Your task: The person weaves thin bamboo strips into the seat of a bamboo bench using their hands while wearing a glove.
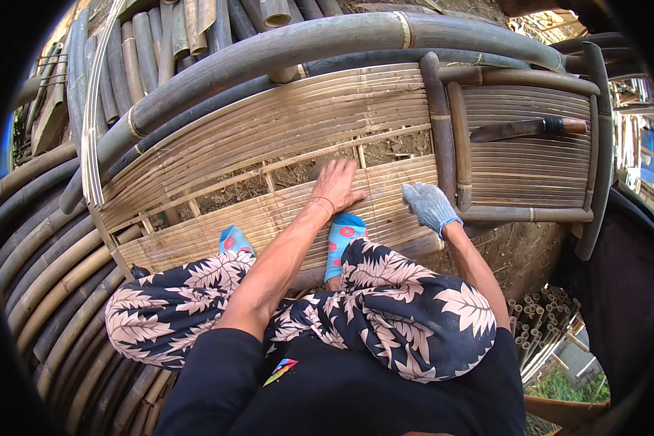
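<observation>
I squat on a bamboo bench whose seat is made of thin split bamboo slats (298, 225). A long gap in the slats shows bare cross strips and the ground below. My left hand (336, 185), bare with a thin cord at its wrist, rests on the slats at the gap's near edge, thumb spread to the right. To its right, my right hand (427, 206) in a grey knit glove is closed just above the slats near the right-hand post. Whatever its fingers hold, if anything, is too small to make out.
A large knife (527, 128) with a dark blade lies on the slatted side panel (527, 174) at right. A thick curved bamboo rail (269, 62) arches across the far side. Thin strips (93, 138) lean at left, beside stacked bent poles (58, 291). Cut canes (541, 320) are bundled lower right.
</observation>
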`<act>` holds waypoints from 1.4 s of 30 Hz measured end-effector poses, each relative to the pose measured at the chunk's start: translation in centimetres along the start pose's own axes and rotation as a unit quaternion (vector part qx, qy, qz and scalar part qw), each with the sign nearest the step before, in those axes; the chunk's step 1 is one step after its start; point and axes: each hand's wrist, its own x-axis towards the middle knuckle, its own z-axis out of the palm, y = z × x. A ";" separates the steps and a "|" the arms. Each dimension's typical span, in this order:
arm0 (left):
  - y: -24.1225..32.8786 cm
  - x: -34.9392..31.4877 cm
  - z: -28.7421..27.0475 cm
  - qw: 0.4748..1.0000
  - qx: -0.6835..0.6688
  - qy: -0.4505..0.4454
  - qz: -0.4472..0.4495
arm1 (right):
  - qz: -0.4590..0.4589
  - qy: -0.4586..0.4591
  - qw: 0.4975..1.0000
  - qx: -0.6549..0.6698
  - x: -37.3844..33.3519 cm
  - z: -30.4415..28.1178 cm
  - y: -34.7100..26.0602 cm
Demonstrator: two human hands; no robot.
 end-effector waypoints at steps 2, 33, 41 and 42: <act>-1.2 -1.1 -1.3 0.989 0.037 0.122 0.070 | 0.101 0.073 0.991 0.041 -0.2 -0.4 1.0; -8.4 -5.8 -1.5 0.963 0.057 0.261 -0.031 | 0.131 0.338 0.932 0.008 6.4 2.1 6.0; -1.0 -1.1 -3.6 0.984 0.144 0.087 -0.061 | 0.186 0.330 0.875 0.300 -9.7 -12.0 -2.2; 1.2 -0.7 -3.6 0.990 0.071 0.118 0.037 | 0.191 0.292 0.887 0.302 -12.0 -14.3 -3.4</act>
